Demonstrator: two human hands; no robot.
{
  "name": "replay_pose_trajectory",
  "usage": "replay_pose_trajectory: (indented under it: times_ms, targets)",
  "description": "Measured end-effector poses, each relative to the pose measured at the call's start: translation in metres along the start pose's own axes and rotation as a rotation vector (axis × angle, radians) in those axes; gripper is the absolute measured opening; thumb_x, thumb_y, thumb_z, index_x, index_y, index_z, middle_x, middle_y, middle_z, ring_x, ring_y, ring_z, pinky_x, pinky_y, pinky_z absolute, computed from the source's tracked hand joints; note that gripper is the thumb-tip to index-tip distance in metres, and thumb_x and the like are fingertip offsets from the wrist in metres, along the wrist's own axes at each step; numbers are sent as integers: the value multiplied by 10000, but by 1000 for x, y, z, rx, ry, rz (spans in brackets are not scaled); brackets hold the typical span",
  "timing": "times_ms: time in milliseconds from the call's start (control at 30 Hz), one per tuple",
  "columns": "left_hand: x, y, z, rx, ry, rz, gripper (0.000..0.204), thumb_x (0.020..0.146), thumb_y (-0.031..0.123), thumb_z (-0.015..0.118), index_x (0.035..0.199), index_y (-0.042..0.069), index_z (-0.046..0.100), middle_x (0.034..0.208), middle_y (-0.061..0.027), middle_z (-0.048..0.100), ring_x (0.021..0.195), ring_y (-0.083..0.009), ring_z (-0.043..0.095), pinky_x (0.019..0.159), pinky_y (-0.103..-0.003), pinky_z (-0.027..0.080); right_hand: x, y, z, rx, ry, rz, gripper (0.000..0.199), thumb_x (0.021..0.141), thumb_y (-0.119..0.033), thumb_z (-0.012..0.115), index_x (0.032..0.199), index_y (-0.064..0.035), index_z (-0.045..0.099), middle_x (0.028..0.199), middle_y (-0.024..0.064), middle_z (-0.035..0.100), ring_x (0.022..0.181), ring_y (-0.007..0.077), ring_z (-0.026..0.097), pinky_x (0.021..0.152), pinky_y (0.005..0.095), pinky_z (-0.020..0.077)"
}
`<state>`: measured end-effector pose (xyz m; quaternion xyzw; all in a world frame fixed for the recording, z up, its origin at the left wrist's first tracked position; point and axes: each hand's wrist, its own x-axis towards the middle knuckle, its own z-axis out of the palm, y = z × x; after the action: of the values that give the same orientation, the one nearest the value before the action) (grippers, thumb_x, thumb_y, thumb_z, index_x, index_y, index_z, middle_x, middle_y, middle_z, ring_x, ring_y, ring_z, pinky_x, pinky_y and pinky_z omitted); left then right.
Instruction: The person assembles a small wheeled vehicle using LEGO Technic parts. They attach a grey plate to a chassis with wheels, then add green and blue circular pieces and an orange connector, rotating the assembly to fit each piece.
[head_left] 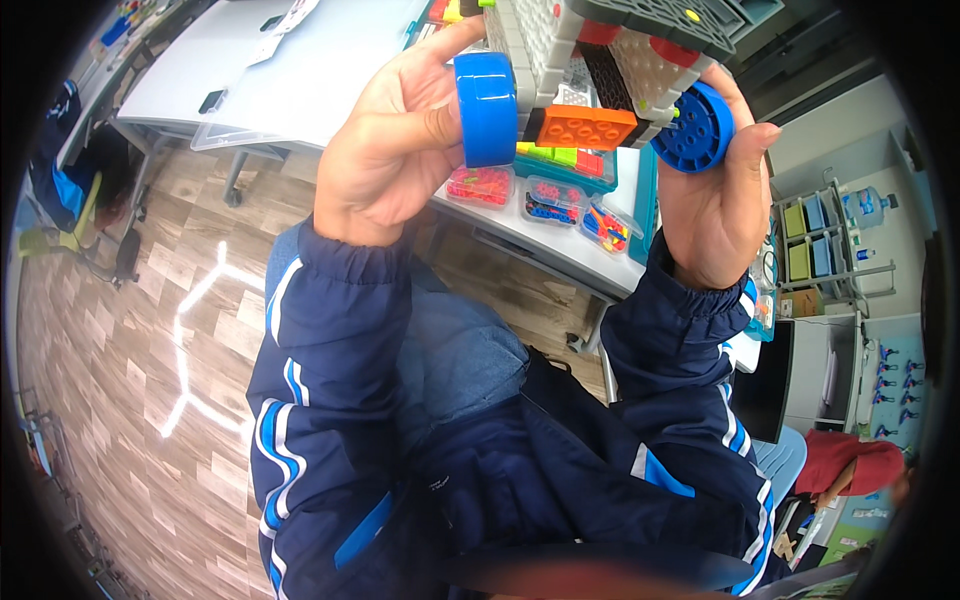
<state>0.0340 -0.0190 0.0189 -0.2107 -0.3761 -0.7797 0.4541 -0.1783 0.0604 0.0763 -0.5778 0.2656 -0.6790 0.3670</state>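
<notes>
I hold a toy vehicle built of plastic blocks [600,50] up in front of the camera, its underside facing me. It has grey and white perforated panels, an orange block [585,127] and two blue wheels. My left hand [390,150] grips it at the left blue wheel [486,108], thumb against the wheel's face. My right hand [715,190] holds the other side, fingers behind the right blue wheel [695,128]. Both arms wear dark blue sleeves with white and blue stripes.
Below the model stands a white table [300,90] with a teal tray and clear boxes of small coloured parts [545,200]. Wooden floor lies to the left. A shelf with coloured bins [820,240] stands at right. Another person in red [850,465] sits lower right.
</notes>
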Motion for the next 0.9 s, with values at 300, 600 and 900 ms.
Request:
replay_pose_trajectory:
  times_ms: [300,600,900]
  targets:
    - [-2,1,-3,78,75,-9,712,724,-126,568,1355,-156,240,1229,-274,514,1092,-295,594,921,-357,517,0,4,0,-105,-18,-45,654,994,-463,284,1344,87,337,1307,184,475,1222,245,459,1052,380,327]
    - [0,1,0,103,101,-38,693,734,-133,546,1354,-155,237,1243,-306,487,1164,-328,539,968,-388,482,-1,7,5,-192,2,-75,635,997,-457,285,1325,80,366,1277,171,503,1189,230,486,1034,370,343]
    - [0,2,0,95,94,-59,690,742,-105,561,1350,-162,240,1259,-307,479,1178,-325,530,984,-382,463,-3,6,8,-125,64,-94,645,996,-454,285,1325,98,342,1268,184,510,1180,235,502,1026,371,361]
